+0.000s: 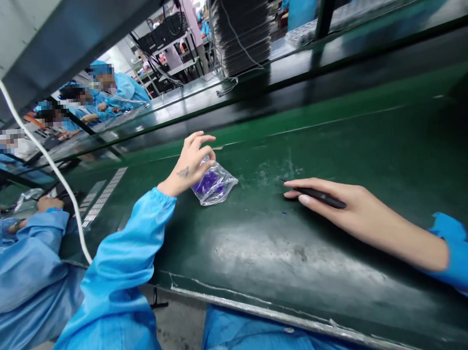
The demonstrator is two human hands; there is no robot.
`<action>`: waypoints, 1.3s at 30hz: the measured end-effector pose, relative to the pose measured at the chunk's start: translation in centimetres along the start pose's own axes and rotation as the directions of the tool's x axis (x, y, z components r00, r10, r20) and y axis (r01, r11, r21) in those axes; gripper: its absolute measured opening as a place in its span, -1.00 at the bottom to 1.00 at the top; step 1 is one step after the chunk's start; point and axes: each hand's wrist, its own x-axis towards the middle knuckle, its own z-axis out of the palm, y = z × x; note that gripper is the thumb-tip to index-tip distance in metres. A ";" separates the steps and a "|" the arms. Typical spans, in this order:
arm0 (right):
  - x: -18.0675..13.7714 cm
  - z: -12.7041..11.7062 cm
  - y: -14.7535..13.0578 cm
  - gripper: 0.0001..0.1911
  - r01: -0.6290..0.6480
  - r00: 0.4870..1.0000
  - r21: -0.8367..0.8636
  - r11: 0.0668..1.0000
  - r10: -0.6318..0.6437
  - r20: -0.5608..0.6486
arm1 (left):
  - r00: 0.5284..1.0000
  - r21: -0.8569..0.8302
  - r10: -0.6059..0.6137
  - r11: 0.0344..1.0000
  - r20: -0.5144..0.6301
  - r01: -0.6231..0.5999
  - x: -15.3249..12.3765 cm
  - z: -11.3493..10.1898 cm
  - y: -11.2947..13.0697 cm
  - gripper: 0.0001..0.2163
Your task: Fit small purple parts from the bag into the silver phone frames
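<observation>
A clear plastic bag (227, 182) with small purple pieces inside rests on the green work surface. My left hand (191, 162) is at the bag's top edge, thumb and index finger closed on the plastic, the other fingers raised. To the right, my right hand (331, 201) grips a pair of black tweezers (324, 197) between thumb and fingers, their thin tip pointing left toward the bag. A tiny blue piece (284, 212) lies on the surface just below the tweezers' tip. The bag and the tweezers are apart.
A white cable (46, 149) hangs at the left. Beyond it are a co-worker's sleeve (32, 245) and strips of small parts (105, 196). A tall stack of dark trays (243, 32) stands behind the raised rail. The bench's worn front edge (266, 307) runs before me.
</observation>
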 end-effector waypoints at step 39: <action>-0.3 -0.5 0.0 -0.59 -0.078 0.997 0.036 0.996 0.077 0.017 | 0.933 0.025 -0.286 0.957 0.220 0.288 4.3 8.1 -6.5 -0.53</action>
